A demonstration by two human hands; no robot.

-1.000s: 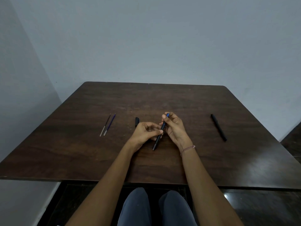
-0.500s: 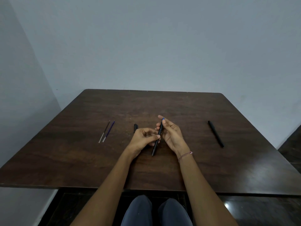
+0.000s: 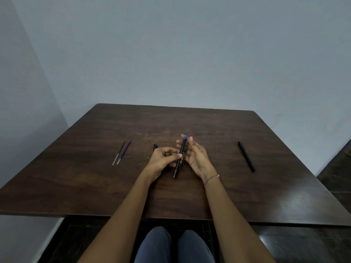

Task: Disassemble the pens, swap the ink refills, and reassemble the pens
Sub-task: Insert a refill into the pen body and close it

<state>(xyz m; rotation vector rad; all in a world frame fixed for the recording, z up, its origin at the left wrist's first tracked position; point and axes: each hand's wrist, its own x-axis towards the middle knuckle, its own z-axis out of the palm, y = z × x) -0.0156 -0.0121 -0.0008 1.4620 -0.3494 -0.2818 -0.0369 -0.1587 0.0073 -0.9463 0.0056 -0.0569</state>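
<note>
left hand (image 3: 163, 158) pinches a black pen (image 3: 177, 166) at mid-barrel between thumb and curled fingers, above the centre of the table (image 3: 95, 186), blue tip up and tilted away. right hand (image 3: 195, 158) stands beside it, fingers straight and relaxed behind the upper barrel; contact cannot be told. two loose refills (image 3: 124, 151) lie side by side well to the left. a short black piece (image 3: 155, 146) lies just behind the left hand. a second black pen (image 3: 246, 156) lies well to the right. print on the barrels is too small to read.

Refills (image 3: 121, 152) lie left of the held pen (image 3: 179, 158), another pen (image 3: 246, 156) right.
</note>
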